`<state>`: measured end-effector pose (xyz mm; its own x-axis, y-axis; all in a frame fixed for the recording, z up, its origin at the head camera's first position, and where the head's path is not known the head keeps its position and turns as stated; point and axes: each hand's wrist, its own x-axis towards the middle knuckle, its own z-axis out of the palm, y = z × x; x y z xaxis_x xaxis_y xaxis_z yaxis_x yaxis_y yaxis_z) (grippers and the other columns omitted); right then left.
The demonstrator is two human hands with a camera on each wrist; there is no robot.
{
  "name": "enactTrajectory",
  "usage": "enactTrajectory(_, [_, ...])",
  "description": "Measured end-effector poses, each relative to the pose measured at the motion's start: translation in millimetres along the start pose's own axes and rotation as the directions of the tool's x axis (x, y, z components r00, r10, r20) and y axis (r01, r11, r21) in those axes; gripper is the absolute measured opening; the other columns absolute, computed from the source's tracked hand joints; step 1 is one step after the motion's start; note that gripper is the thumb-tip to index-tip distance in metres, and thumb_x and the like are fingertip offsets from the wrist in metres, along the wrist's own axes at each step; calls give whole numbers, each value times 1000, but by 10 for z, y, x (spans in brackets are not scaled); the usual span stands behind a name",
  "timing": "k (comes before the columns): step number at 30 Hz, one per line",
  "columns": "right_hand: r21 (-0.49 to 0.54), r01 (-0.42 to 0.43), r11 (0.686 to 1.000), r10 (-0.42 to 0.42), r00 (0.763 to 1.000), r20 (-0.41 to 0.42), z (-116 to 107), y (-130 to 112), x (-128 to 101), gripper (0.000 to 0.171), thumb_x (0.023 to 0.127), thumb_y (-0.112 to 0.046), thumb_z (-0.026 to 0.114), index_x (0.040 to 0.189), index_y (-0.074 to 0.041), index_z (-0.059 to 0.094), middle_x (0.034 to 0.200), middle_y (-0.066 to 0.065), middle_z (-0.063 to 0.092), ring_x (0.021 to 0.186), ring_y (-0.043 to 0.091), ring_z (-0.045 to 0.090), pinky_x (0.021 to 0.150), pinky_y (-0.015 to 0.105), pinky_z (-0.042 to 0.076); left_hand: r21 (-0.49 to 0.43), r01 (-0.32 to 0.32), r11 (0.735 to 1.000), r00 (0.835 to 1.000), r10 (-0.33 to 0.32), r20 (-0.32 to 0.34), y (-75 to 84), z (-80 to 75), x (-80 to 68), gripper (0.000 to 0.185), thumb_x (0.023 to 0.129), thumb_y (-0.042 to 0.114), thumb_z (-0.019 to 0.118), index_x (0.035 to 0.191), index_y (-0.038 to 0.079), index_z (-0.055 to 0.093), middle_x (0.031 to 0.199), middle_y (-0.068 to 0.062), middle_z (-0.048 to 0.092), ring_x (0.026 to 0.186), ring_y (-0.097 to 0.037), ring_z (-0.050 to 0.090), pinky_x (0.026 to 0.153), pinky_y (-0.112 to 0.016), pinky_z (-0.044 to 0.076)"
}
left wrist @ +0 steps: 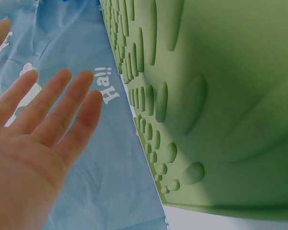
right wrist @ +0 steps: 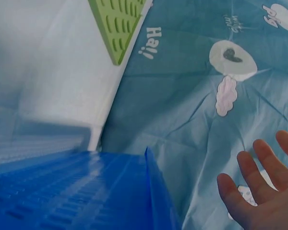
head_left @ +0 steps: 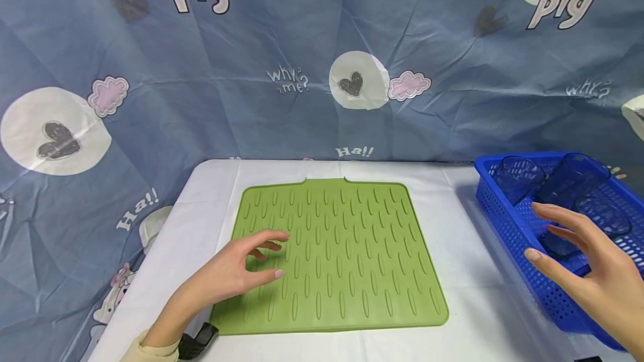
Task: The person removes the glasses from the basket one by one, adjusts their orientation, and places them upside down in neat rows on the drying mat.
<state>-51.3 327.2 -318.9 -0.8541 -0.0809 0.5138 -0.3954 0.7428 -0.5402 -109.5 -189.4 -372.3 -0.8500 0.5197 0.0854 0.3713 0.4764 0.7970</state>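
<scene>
A green ridged drying mat (head_left: 332, 261) lies flat on the white table. Over its left part hovers my left hand (head_left: 246, 267), fingers loosely bent and apart from the thumb, with nothing in it; the left wrist view shows that hand (left wrist: 43, 139) spread beside the mat (left wrist: 249, 72). On the right stands a blue plastic basket (head_left: 508, 239) holding several clear drinking glasses (head_left: 518, 177). My right hand (head_left: 593, 272) is above the basket's near left side, its thumb and fingers parted and holding nothing. In the right wrist view the hand (right wrist: 264, 187) is partly cut off.
The white tablecloth (head_left: 468, 295) shows between the mat and the basket. A blue printed curtain (head_left: 302, 116) hangs behind the table and down its left side. The basket's raised wall (right wrist: 158, 191) stands close to my right hand.
</scene>
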Motion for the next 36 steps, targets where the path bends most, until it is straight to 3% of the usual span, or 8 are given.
enactTrajectory(6, [-39,-5,999,3,999,-48,-44,119,-39,81,77,13,76,147,-10,44,145,-17,42,133,-7,32,102,6,23,-1,12,1000,1000,-12,5,-8,-8,8,53,88,31,76,136,32,53,134,0,58,115,-25,59,90,-51,50])
enactTrajectory(17, [-110,-89,990,77,991,-111,-139,322,-125,78,80,11,74,149,-9,42,142,-29,35,131,-14,26,109,13,18,0,11,1000,1000,-11,5,-16,-4,3,54,88,28,76,136,29,53,134,-1,58,115,-26,59,90,-50,51])
enactTrajectory(20, [-137,-113,984,96,988,-125,-155,366,-149,79,79,12,74,149,-8,42,148,-16,38,134,-11,25,110,14,16,-1,28,1000,1000,-28,4,-12,-12,-2,54,88,28,76,136,30,53,134,-1,58,114,-26,59,89,-51,51])
enactTrajectory(25, [-182,-156,971,134,983,-127,-187,451,-180,79,79,11,75,149,-3,39,150,23,38,144,6,23,109,12,11,-5,40,999,999,-40,8,-12,-24,-5,54,88,29,76,137,30,53,134,-1,58,114,-27,59,89,-52,51])
enactTrajectory(30, [-206,-211,956,191,975,-114,-226,471,-213,80,80,7,76,149,0,37,148,31,35,146,30,22,108,11,7,2,35,999,999,-35,6,-20,-24,-16,54,88,29,76,137,30,53,134,-1,58,114,-26,59,89,-50,51])
enactTrajectory(35, [-221,-242,945,219,968,-122,-264,571,-258,80,82,2,77,151,-3,36,151,28,33,146,33,21,108,11,7,5,33,999,999,-33,9,-29,-25,-32,54,88,33,76,137,30,53,135,-1,58,114,-26,59,89,-50,51])
enactTrajectory(36, [-228,-243,943,220,968,-123,-269,582,-271,80,82,2,76,151,-3,35,152,28,32,146,35,20,113,17,9,6,33,999,999,-33,11,-32,-26,-35,54,88,34,75,137,30,52,135,-1,57,114,-26,59,89,-50,51])
